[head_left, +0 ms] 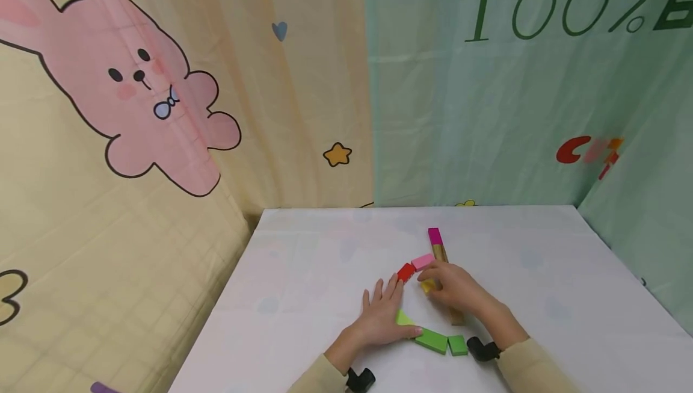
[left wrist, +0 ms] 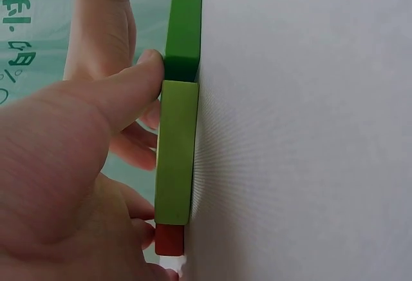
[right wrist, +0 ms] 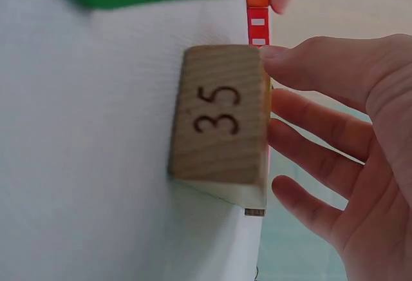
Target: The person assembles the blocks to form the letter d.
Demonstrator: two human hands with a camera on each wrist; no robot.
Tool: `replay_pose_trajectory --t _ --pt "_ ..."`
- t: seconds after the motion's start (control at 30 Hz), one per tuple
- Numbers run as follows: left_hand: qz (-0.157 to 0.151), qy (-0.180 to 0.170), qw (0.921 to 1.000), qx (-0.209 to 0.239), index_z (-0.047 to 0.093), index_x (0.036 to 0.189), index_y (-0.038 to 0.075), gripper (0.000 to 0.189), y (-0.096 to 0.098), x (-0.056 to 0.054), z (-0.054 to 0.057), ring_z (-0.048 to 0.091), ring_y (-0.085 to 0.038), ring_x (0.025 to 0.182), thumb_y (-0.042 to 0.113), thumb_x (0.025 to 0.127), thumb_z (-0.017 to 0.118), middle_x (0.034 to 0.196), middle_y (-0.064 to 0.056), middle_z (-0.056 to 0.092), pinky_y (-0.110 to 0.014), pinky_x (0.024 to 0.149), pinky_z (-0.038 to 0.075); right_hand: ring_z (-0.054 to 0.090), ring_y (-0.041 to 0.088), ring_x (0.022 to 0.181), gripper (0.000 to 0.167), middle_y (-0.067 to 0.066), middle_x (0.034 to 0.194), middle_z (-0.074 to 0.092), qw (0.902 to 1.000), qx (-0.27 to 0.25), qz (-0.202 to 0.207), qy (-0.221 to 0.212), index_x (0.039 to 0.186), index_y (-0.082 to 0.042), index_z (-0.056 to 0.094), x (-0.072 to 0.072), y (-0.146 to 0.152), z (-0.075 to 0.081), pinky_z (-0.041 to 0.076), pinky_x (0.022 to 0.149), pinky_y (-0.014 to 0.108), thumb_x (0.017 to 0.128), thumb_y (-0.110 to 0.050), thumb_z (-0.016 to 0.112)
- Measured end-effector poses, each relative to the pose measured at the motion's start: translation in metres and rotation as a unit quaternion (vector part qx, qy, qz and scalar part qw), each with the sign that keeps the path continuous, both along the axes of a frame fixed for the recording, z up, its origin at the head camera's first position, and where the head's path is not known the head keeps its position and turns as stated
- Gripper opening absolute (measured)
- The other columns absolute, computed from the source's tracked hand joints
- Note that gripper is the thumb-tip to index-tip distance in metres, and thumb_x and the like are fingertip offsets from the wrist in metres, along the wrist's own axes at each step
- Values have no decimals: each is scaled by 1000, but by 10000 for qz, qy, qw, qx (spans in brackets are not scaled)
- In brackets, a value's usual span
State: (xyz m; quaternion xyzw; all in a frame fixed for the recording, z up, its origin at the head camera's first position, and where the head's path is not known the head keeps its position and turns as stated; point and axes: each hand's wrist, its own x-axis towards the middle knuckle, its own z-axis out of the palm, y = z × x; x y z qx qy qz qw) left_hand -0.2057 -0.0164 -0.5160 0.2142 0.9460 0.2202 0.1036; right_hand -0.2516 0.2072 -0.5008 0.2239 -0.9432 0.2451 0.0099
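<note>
My left hand, fingers spread, lies along a curved row of blocks. Its fingertips are at a red block, and its thumb is at a green block. Under that palm shows a lime block, also seen in the left wrist view. My right hand pinches a yellow block between thumb and fingers, inside the curve. Beside it lies a long wooden block, partly hidden by the hand; its end reads 35 in the right wrist view, close to the thumb.
A pink block adjoins the red one, and a magenta block stands farther back. At the near end is a smaller green block. The white table meets printed curtains behind. Black wrist cameras sit near the sleeves.
</note>
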Motion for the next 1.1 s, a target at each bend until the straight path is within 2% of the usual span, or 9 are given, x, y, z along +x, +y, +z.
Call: replay_pose_trajectory --t 0.2,0.4,0.6,1.1 --pt "-62 -41 10000 13 16 162 10 113 -4 5 -3 9 -38 152 73 82 65 169 -5 9 -69 113 8 61 23 108 27 -4 113 67 9998 71 -162 50 104 -21 78 5 -6 -9 53 91 47 79 -15 87" --pt "-55 -27 10000 11 15 162 10 112 -2 4 -4 9 -34 153 73 83 63 169 -3 8 -68 114 7 62 21 105 30 -6 109 68 9994 156 -313 58 105 -20 78 6 -6 -9 54 91 45 77 -14 88" --pt "-84 -16 10000 31 14 162 10 112 -1 2 -3 10 -32 153 73 83 62 169 -4 7 -68 114 7 62 19 101 30 -8 104 68 9993 214 -299 57 104 -21 79 4 -6 -8 54 90 43 76 -15 89" --pt "-96 101 9998 -144 13 162 9 111 -1 1 -1 11 -32 153 74 85 60 169 -5 6 -68 114 8 63 25 110 32 -2 113 70 9997 158 -138 143 109 -19 78 4 -5 1 53 92 48 78 -17 88"
